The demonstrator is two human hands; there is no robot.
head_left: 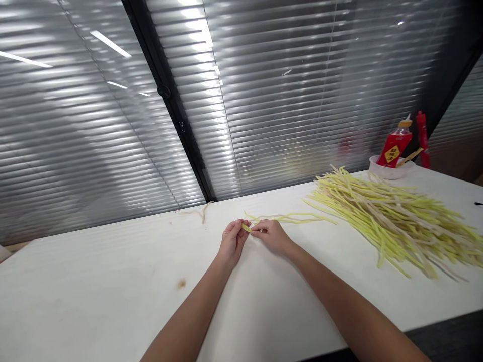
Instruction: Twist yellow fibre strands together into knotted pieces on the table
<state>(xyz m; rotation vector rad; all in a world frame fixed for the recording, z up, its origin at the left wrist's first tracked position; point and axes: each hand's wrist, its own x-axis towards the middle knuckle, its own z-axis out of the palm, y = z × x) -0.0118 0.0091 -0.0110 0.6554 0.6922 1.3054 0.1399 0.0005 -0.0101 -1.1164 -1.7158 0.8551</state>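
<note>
A short piece of yellow-green fuzzy stem (246,228) spans the small gap between my two hands near the middle of the white table. My left hand (234,239) is closed on its left end, palm partly turned up. The fingertips of my right hand (273,235) pinch together at its right end. Just behind my right hand, a few loose yellow and beige stems (298,218) lie on the table. To the right spreads a large pile of yellow-green and beige stems (392,221).
On the white table (94,291), beige stems (204,213) lie near the back edge. At the back right, a white bowl (388,171) holds a red bottle (395,147), with a red tube (422,138) beside it. Glass with blinds (279,90) rises behind the table.
</note>
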